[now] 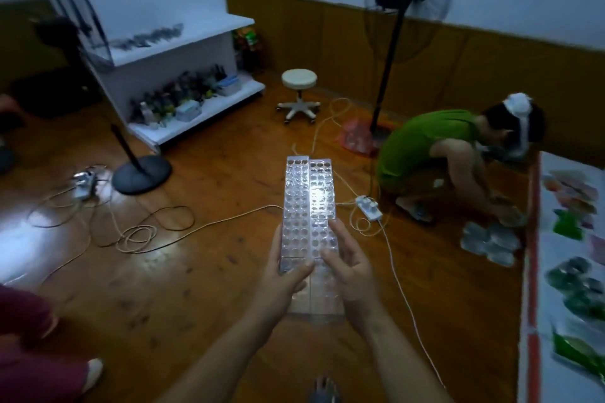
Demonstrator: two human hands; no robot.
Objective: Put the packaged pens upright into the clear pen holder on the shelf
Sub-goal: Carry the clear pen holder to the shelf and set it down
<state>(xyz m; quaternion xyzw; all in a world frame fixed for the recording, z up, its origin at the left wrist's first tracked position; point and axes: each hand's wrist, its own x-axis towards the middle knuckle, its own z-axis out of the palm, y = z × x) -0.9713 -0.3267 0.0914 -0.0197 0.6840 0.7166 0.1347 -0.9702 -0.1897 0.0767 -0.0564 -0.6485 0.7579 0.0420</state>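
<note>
Clear pen holder, two hole-studded strips side by side, held out over wooden floor; gripped at near end by left hand, thumb across top and fingers round left edge, and by right hand, thumb on top and fingers along right edge. Holes apparently all empty; no packaged pens discernible. Judged barely begun: holder well apart from white shelf stocked with bottles and boxes, every pen left to insert.

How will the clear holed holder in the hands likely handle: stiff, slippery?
Probably stiff: the clear holder juts far past the left hand and right hand without sagging. Its glossy surface looks slippery. It seems to be two pieces side by side, which might slide apart.
</note>
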